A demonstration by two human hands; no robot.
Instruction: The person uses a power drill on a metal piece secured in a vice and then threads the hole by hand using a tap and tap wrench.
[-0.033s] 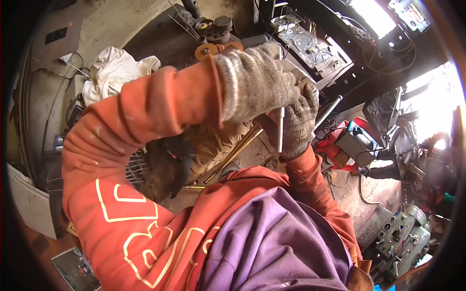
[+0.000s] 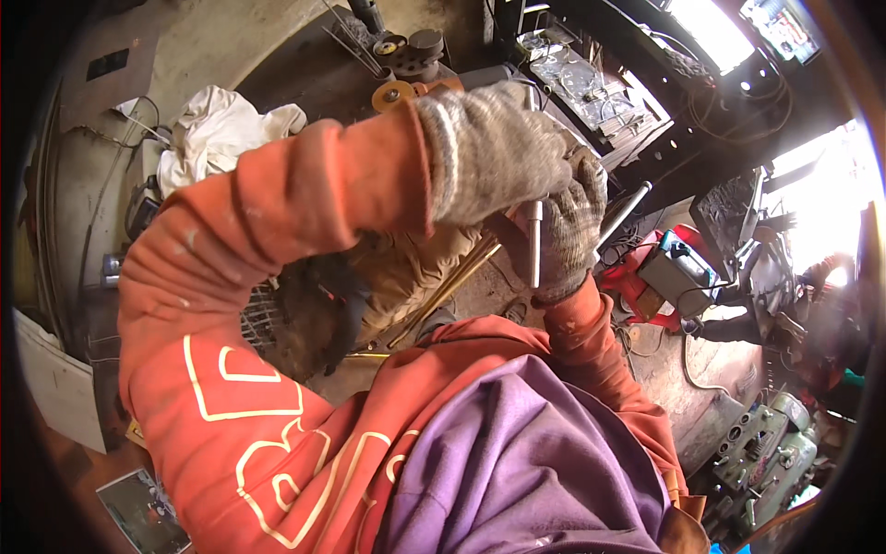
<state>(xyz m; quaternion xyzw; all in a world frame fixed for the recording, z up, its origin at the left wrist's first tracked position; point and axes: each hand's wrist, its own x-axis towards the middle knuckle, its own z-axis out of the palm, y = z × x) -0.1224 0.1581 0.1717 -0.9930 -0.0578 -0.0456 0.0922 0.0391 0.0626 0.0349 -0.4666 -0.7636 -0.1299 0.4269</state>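
My left hand (image 2: 498, 152), in a grey-brown knitted work glove, is closed round the upper part of a grey metal rod (image 2: 534, 249). The rod's lower end points down from under that glove, thicker at its top, and passes in front of my right glove. My right hand (image 2: 568, 226), gloved alike, is pressed up against the left one with its fingers curled. What those fingers hold is hidden. Behind the right wrist a second pale metal bar (image 2: 625, 219) slants up to the right. The two gloves cover whatever lies between them.
An orange disc (image 2: 393, 95) and metal parts lie on the dark surface beyond my left wrist. A bench (image 2: 600, 88) with scattered rods stands at the far right. On the right are a grey box (image 2: 678, 268) on red material and a green-grey machine (image 2: 771, 452). White cloth (image 2: 221, 134) lies left.
My left forearm and glove have shifted very slightly to the right. The rod and my right hand stay almost where they were.
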